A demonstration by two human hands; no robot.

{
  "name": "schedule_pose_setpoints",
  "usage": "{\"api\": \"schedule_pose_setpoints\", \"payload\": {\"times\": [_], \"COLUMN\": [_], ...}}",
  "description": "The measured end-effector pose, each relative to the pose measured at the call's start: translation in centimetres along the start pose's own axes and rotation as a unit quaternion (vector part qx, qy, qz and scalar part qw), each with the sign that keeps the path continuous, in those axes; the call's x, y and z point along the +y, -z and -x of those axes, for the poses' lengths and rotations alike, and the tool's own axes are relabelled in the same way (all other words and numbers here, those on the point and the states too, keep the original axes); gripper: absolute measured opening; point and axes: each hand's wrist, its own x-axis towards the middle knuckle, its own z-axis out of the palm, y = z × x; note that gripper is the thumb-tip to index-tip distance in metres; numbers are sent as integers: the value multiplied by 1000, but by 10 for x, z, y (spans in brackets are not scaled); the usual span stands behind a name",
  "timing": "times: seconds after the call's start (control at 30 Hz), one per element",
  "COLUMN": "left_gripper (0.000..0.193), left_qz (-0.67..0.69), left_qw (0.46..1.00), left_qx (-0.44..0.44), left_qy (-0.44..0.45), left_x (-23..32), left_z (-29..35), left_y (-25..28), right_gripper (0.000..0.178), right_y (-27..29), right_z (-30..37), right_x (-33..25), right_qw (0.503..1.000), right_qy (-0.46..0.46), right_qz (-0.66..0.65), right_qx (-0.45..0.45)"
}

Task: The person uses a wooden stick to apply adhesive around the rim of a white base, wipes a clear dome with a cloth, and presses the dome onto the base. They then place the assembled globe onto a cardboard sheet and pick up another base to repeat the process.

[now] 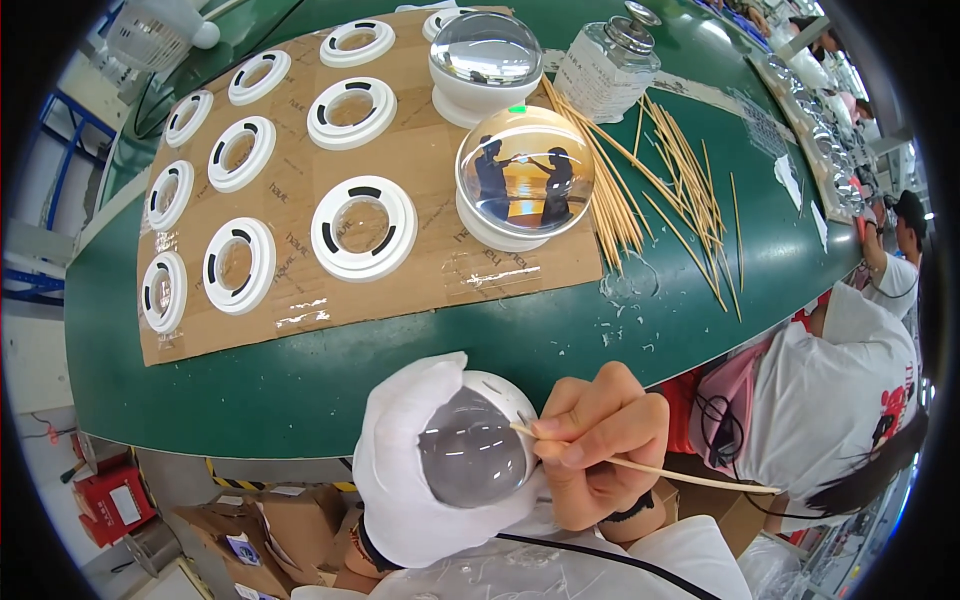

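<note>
My left hand, in a white glove, is wrapped round a clear glass ball with a white ring-shaped base along its upper right side. I hold it in front of me, just off the table's near edge. In my bare right hand a thin wooden stick is pinched between thumb and fingers. The stick's tip meets the edge where ball and white base join, or lies very close to it. Its long end sticks out to the right. The glove hides the left fingers' tips.
Several white rings with black pads lie on a cardboard sheet. Two glass balls stand on white bases, one with a picture of two figures. Loose wooden sticks and a glass jar are beside them. A co-worker sits at right.
</note>
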Motion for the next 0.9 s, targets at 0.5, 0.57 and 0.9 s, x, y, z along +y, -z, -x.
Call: {"api": "schedule_pose_setpoints", "payload": {"times": [0.5, 0.57, 0.9], "left_gripper": [73, 74, 74], "left_qz": [120, 129, 79], "left_qw": [992, 991, 995], "left_qx": [4, -5, -11], "left_qy": [-27, -24, -60], "left_x": [-19, -21, -17], "left_z": [0, -1, -4], "left_y": [2, 5, 6], "right_gripper": [27, 28, 113], "right_y": [3, 4, 24], "right_z": [9, 9, -14], "right_x": [-5, -5, -28], "right_qw": [984, 983, 965], "right_qy": [-47, -49, -196], "right_qz": [-159, -158, -154], "right_qx": [-62, -74, 81]}}
